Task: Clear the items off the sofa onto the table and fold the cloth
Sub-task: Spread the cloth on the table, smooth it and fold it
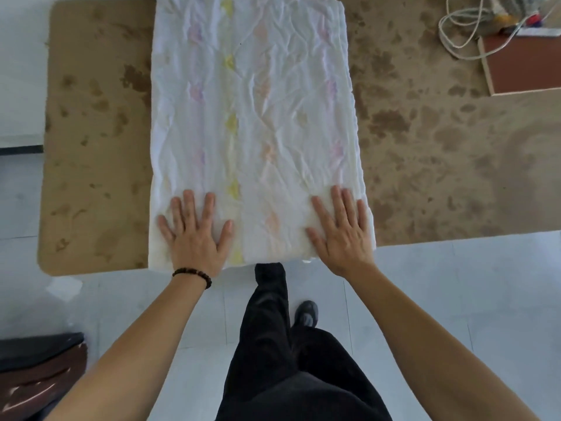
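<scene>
A white cloth [255, 117] with faint yellow, pink and orange marks lies folded into a long rectangle across the brown stained table [425, 147]. My left hand [194, 235] presses flat on the cloth's near left corner, fingers spread. My right hand [343, 229] lies flat on the near right corner, fingers spread too. Neither hand grips anything. The cloth's near edge reaches the table's front edge.
A brown board [522, 65] with white cables [461, 28] lies at the table's far right. A dark sofa corner [39, 372] shows at the lower left. My dark-trousered legs and a shoe [306, 314] stand on the pale tiled floor.
</scene>
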`<action>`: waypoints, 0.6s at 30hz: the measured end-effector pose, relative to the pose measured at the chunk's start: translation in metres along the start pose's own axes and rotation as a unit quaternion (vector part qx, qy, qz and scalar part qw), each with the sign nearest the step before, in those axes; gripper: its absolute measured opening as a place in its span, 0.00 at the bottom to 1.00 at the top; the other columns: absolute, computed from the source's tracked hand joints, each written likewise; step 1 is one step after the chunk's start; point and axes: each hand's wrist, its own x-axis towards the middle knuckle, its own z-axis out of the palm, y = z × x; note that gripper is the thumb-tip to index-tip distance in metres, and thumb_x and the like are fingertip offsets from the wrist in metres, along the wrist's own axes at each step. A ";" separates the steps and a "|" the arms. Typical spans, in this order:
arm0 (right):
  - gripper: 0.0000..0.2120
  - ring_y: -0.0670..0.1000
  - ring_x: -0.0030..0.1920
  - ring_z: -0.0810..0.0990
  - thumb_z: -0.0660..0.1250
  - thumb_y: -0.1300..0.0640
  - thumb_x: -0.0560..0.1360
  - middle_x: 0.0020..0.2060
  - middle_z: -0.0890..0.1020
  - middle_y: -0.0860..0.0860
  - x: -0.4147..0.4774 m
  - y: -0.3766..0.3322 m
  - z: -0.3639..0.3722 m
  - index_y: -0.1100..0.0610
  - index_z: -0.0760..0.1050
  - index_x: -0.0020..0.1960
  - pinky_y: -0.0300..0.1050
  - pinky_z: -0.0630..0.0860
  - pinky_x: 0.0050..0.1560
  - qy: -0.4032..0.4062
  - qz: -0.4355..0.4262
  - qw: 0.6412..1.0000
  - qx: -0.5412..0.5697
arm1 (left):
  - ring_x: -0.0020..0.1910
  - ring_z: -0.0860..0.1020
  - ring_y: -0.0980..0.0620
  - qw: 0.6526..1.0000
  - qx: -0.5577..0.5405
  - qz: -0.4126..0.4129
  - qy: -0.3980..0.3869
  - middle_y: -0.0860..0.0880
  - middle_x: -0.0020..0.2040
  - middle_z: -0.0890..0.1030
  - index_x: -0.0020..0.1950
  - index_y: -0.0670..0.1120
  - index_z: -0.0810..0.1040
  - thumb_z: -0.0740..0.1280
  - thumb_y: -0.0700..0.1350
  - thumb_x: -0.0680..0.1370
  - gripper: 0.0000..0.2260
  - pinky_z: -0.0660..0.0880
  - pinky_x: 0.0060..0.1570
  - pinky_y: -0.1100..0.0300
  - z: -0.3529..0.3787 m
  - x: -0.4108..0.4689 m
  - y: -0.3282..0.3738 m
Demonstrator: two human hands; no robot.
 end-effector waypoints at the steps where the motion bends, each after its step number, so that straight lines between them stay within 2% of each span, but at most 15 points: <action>1: 0.31 0.57 0.80 0.47 0.45 0.35 0.81 0.80 0.51 0.56 0.000 0.000 0.003 0.46 0.51 0.80 0.60 0.44 0.77 0.013 0.005 1.000 0.003 | 0.78 0.49 0.40 1.000 0.001 -0.010 -0.002 0.43 0.80 0.51 0.79 0.55 0.52 0.44 0.67 0.79 0.31 0.45 0.72 0.34 0.002 0.001 0.001; 5: 0.30 0.58 0.79 0.52 0.48 0.37 0.81 0.79 0.56 0.57 -0.001 0.001 0.012 0.47 0.56 0.80 0.60 0.45 0.77 0.055 0.009 0.998 0.007 | 0.77 0.51 0.40 1.000 0.011 -0.012 0.017 0.44 0.79 0.53 0.79 0.56 0.51 0.44 0.67 0.79 0.30 0.46 0.72 0.35 0.009 0.002 -0.003; 8: 0.26 0.59 0.78 0.57 0.50 0.42 0.82 0.77 0.61 0.59 -0.004 -0.004 0.016 0.49 0.62 0.78 0.62 0.50 0.77 0.110 0.018 0.994 0.018 | 0.77 0.53 0.40 0.999 -0.001 -0.009 0.044 0.43 0.79 0.55 0.79 0.55 0.51 0.44 0.65 0.80 0.29 0.48 0.72 0.35 0.015 0.002 -0.004; 12: 0.26 0.63 0.78 0.56 0.55 0.45 0.83 0.76 0.59 0.65 -0.018 -0.004 0.033 0.56 0.64 0.76 0.60 0.47 0.78 0.222 0.070 0.971 0.062 | 0.76 0.57 0.41 0.986 -0.065 -0.021 0.151 0.40 0.78 0.58 0.79 0.48 0.53 0.47 0.60 0.82 0.28 0.52 0.73 0.38 0.022 -0.010 -0.002; 15: 0.30 0.64 0.77 0.53 0.62 0.48 0.81 0.75 0.55 0.70 -0.056 -0.014 0.058 0.62 0.59 0.76 0.61 0.50 0.77 0.306 0.127 0.930 0.157 | 0.77 0.55 0.40 0.946 -0.176 -0.076 0.263 0.36 0.77 0.56 0.78 0.39 0.55 0.54 0.56 0.82 0.29 0.48 0.74 0.41 0.034 -0.035 0.005; 18: 0.39 0.59 0.79 0.51 0.68 0.49 0.78 0.77 0.50 0.66 -0.101 -0.030 0.087 0.62 0.50 0.78 0.61 0.55 0.76 0.289 0.222 0.881 0.303 | 0.76 0.53 0.44 0.863 -0.336 -0.184 0.330 0.34 0.76 0.53 0.76 0.35 0.53 0.62 0.48 0.78 0.33 0.45 0.74 0.58 0.056 -0.086 0.007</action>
